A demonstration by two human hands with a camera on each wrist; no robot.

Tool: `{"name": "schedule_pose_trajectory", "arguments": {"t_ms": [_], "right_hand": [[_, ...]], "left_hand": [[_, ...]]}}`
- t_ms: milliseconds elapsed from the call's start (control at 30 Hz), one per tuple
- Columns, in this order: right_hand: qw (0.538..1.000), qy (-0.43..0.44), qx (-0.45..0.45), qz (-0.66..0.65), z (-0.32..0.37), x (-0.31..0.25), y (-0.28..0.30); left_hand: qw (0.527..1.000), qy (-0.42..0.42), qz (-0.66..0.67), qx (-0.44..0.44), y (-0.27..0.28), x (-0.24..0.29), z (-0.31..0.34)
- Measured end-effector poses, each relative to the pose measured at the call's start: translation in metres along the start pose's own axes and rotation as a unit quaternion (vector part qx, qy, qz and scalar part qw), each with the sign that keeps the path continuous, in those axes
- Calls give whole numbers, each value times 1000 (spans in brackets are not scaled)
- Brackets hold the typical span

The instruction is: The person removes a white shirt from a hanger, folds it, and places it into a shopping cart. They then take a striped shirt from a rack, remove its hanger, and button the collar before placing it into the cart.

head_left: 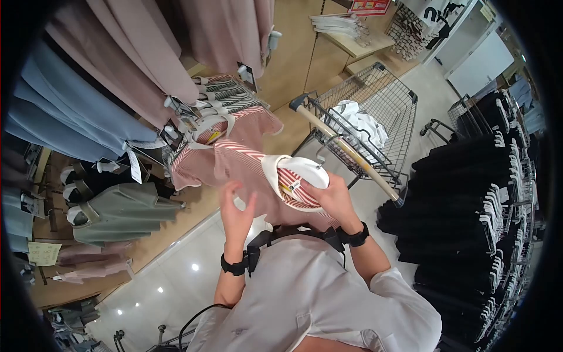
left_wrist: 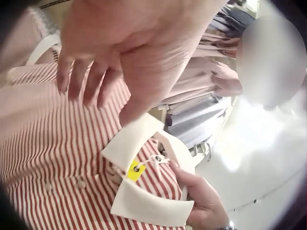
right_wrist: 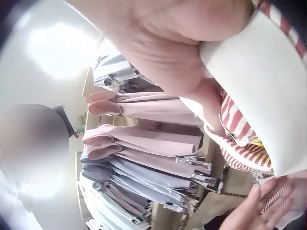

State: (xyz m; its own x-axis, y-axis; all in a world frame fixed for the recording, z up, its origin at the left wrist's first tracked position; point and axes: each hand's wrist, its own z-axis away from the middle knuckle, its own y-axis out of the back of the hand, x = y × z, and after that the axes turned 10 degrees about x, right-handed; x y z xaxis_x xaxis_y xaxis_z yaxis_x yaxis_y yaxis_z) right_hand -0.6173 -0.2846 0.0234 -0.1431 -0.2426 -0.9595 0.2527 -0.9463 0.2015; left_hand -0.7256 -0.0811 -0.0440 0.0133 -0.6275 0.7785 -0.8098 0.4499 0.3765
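Head view: right hand (head_left: 337, 200) is pinching the red-striped shirt (head_left: 261, 190) at its neck, thumb over the inner side, beside the white hanger (head_left: 312, 170). Left hand (head_left: 237, 210) is hovering by the shirt front, thumb and fingers spread, gripping nothing. Shirt is hanging in front of the person's chest, between the garment rack and the near corner of the cart handle (head_left: 347, 151). A white bundle (head_left: 359, 126) is sitting inside the cart, toward its handle edge.

Left wrist view: yellow tag (left_wrist: 136, 170) is showing in the neck opening, between the wings of the white collar (left_wrist: 148, 206). Left fingers are hanging over the stripes; can't tell if they're touching.

Right wrist view: collar is filling the near side; pink garments (right_wrist: 153, 103) are hanging beyond.

My read: shirt-on-hanger handling is in progress; next move is calling for left fingers closing on collar or front, right hand steadying the neck.
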Motion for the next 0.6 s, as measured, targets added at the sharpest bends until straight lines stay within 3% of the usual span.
{"name": "schedule_pose_trajectory", "arguments": {"t_ms": [33, 67, 200, 267, 300, 333, 400, 467, 600], "right_hand": [[1000, -3, -2, -3, 4, 1, 5], [999, -6, -17, -36, 6, 2, 9], [997, -26, -36, -69, 14, -2, 22], [995, -23, -37, -92, 16, 4, 29], [993, -22, -34, -114, 17, 7, 32], [992, -24, -40, -115, 20, 9, 36], [992, -29, -27, -124, 24, 13, 44], [990, -32, -25, -131, 26, 20, 52], [990, -44, -29, -134, 30, 31, 65]], "left_hand": [[978, 143, 73, -136, -1, -2, 13], [913, 279, 142, -263, -3, -3, 22], [868, 332, 275, -247, -39, 26, 63], [831, 427, 290, -207, -46, 47, 65], [898, 337, 203, -196, -53, 40, 73], [899, 340, 199, -191, -54, 48, 75], [844, 470, 188, -176, -54, 72, 73], [852, 480, 141, -153, -59, 86, 76], [809, 492, 238, -216, -61, 93, 90]]}}
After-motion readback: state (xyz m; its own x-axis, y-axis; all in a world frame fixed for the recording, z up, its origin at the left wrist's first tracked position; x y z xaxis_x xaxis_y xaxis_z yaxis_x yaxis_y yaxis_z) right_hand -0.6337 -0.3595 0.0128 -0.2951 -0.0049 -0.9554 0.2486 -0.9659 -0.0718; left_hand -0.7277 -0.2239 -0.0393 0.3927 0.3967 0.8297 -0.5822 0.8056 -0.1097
